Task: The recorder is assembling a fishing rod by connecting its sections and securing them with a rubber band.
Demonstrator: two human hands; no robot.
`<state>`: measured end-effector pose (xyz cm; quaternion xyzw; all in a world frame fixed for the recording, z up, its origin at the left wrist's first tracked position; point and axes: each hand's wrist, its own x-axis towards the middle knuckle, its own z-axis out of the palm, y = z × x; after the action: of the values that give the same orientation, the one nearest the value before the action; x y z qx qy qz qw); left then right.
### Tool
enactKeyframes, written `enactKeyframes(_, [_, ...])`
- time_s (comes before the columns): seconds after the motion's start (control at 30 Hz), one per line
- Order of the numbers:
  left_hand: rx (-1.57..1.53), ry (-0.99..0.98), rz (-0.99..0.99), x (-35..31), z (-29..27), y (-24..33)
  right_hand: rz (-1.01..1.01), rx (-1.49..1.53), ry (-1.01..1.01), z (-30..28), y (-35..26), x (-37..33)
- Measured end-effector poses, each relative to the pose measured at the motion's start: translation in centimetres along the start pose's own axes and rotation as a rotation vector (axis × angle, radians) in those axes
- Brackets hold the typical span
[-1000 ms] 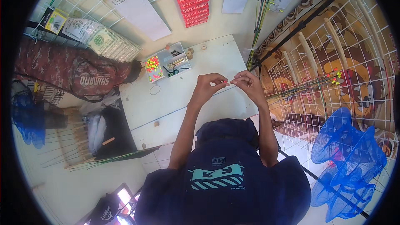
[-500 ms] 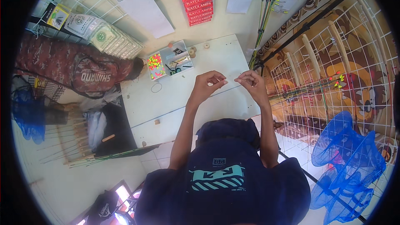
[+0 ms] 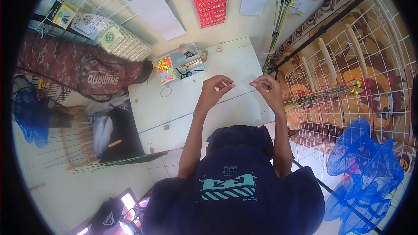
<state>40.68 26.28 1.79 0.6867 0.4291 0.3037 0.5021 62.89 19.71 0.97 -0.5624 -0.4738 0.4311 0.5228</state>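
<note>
Both hands are raised over the white tabletop, a short gap between them. The fingers of my left hand are pinched together, with a tiny reddish speck at the tips too small to name. My right hand makes a similar pinch; what it holds, if anything, is too fine to see. No line or thread can be made out across the gap. Beyond my left hand stands a white divided box, holding small red and yellow-green pieces on one side and dark-handled scissors among small items on the other.
Small wooden spools lie near the box, and a thin ring lies before it. A small block sits at the near left. A camouflage bag is at left; a white wire grid and blue nets stand at right.
The gap between my hands has widened: the right has moved a little to the right, while the left has hardly moved. The whole view has shifted slightly.
</note>
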Motion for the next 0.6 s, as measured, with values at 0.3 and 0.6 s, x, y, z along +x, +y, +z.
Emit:
enactKeyframes(0.3, [-0.061, 0.056, 0.003, -0.4, 0.0, -1.0, -0.022, 0.003, 0.0, 0.1, -0.2, -0.1])
enactKeyframes(0.6, [-0.072, 0.04, -0.007, -0.8, -0.1, -1.4, -0.027, -0.008, 0.005, 0.0, 0.2, -0.4])
